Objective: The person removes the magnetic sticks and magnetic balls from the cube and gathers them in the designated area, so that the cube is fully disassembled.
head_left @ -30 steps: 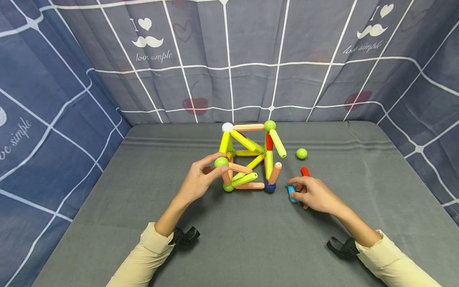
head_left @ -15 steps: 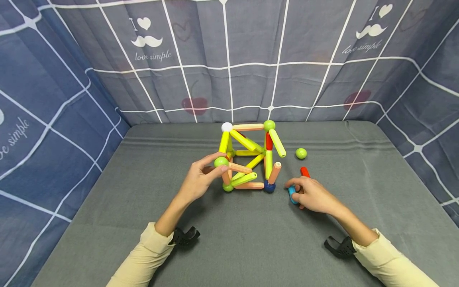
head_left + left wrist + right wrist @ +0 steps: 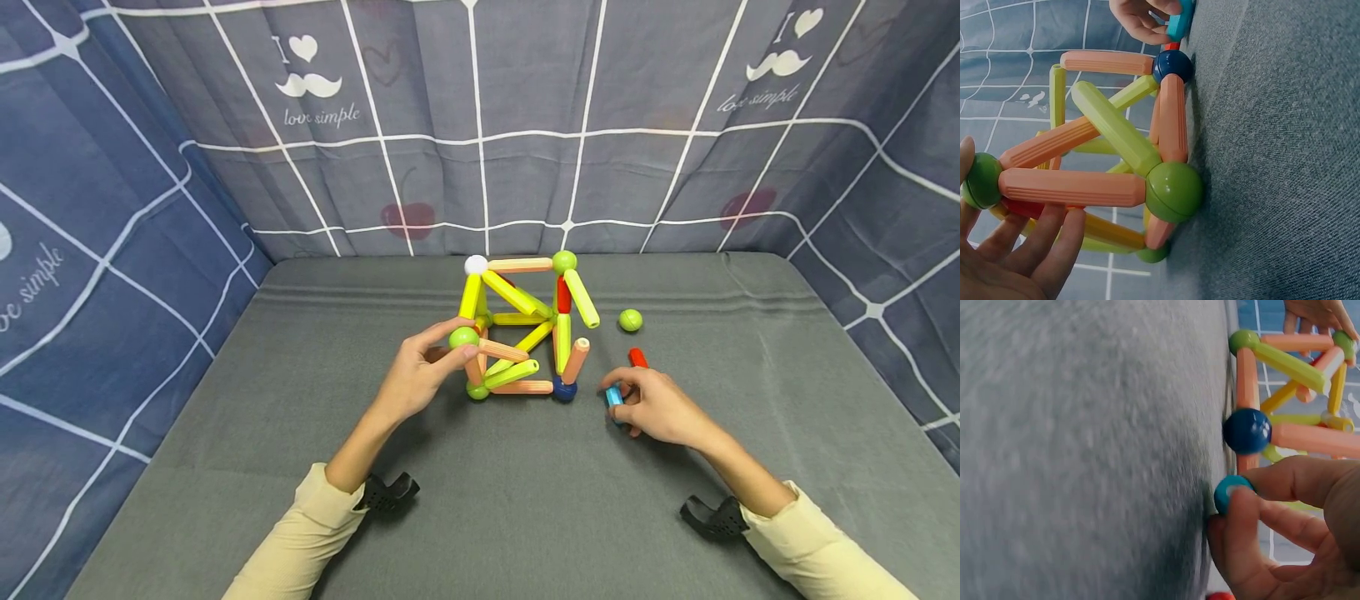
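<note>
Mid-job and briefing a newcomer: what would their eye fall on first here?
Probably the open frame of brightly coloured rods and balls, standing on the grey cloth surface, its glossy green ball at the near upper left pinched by the left hand. Next, the bright-blue rod in the right hand, to the right of the frame's dark blue ball. Then the loose lime-green ball lying beyond that hand.

The blue rod (image 3: 614,393) looks like glossy plastic, the grey tablecloth (image 3: 510,500) matt.
</note>
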The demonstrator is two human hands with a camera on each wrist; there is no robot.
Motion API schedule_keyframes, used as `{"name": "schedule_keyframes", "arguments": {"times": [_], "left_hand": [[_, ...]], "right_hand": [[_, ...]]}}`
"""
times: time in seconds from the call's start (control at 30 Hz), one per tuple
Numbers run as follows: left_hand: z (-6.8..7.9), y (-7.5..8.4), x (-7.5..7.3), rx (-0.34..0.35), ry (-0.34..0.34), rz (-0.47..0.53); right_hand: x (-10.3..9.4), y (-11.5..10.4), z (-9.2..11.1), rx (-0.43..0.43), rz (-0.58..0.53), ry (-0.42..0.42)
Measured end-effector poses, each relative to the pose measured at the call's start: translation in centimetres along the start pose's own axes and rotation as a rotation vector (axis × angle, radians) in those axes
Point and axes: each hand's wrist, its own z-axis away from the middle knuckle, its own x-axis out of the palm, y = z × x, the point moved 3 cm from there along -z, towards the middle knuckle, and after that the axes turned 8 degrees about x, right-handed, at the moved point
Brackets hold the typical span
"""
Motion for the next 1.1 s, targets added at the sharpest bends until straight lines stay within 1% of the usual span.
{"name": "schedule_keyframes", "arguments": {"times": [0.1, 0.23, 0.33, 0.4, 0.53, 0.73, 0.8, 0.83, 1.03, 1.07, 1.1], "left_hand": [[0.0, 0.0, 0.0, -0.001, 0.004, 0.003], [-0.1, 0.0, 0.1, -0.002, 0.008, 0.012], [-0.1, -0.1, 0.1, -0.007, 0.011, 0.015], [-0.1, -0.1, 0.0, -0.010, 0.014, 0.019], [0.0, -0.2, 0.0, -0.010, 0.019, 0.027], [0.0, -0.3, 0.1, -0.006, 0.018, 0.035], [0.0, -0.3, 0.1, -0.004, 0.018, 0.036], [0.0, 0.2, 0.1, -0.012, 0.018, 0.039], [0.0, 0.3, 0.1, -0.013, 0.012, 0.033], [0.0, -0.1, 0.0, -0.005, 0.012, 0.030], [0.0, -0.1, 0.0, -0.005, 0.013, 0.031]], "right_hand": [[-0.8, 0.5, 0.2, -0.021, -0.012, 0.051], [-2.3, 1.0, 0.4, -0.022, -0.007, 0.156], [-3.4, 1.6, 0.5, 0.014, 0.002, 0.222], [-4.1, 2.0, 0.4, 0.031, 0.005, 0.248], [-4.8, 3.0, -0.1, 0.047, -0.002, 0.243], [-5.2, 4.4, -1.0, 0.073, 0.005, 0.206], [-5.2, 4.5, -1.2, 0.080, 0.005, 0.201], [-5.2, 4.6, -1.3, 0.084, 0.005, 0.198], [-5.3, 4.5, -1.4, 0.100, 0.013, 0.194], [-5.2, 4.5, -1.4, 0.098, 0.013, 0.193], [-5.2, 4.5, -1.4, 0.096, 0.013, 0.194]]}}
